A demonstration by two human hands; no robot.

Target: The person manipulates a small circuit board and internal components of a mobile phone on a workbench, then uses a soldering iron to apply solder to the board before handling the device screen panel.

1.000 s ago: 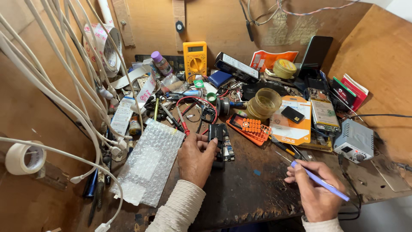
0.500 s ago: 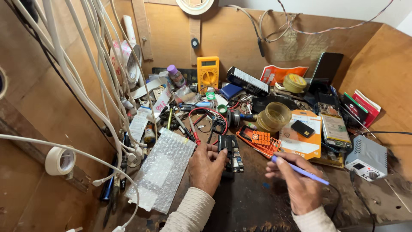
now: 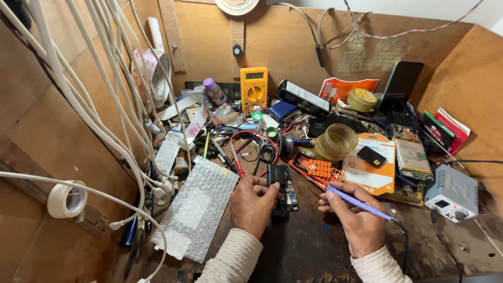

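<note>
on the far left we see one roll of white tape (image 3: 66, 199) hanging off the wooden wall, and a bundle of white cables (image 3: 99, 94) sweeping down across it; we cannot count them reliably. next comes one sheet of bubble wrap (image 3: 196, 212) lying flat on the dark workbench (image 3: 309, 251), its long side running from near-left up toward the far right.

just right of it our left hand (image 3: 252, 204) rests on the bench, fingers curled and pressed against the left edge of one small dark circuit board (image 3: 282, 186), the thumb tip touching it. the board sits at the bench's middle, between our two hands, its long axis running away from us, one short end toward our body and the other toward the back wall. behind it stands one yellow multimeter (image 3: 253, 89), upright against the wall, with one red probe lead (image 3: 238, 167) looping in front.

right of the board lies one orange keypad (image 3: 317, 170), tilted diagonally. our right hand (image 3: 356, 215) pinches one purple soldering pen (image 3: 359, 204) between thumb and forefingers like a pencil; its tip points left toward the board, just short of it, and its axis rises from near-right to far-left. one dark cord trails from its rear end. farther right sits one amber tape roll (image 3: 336, 141), and at the far right one grey box (image 3: 453, 191).
</note>
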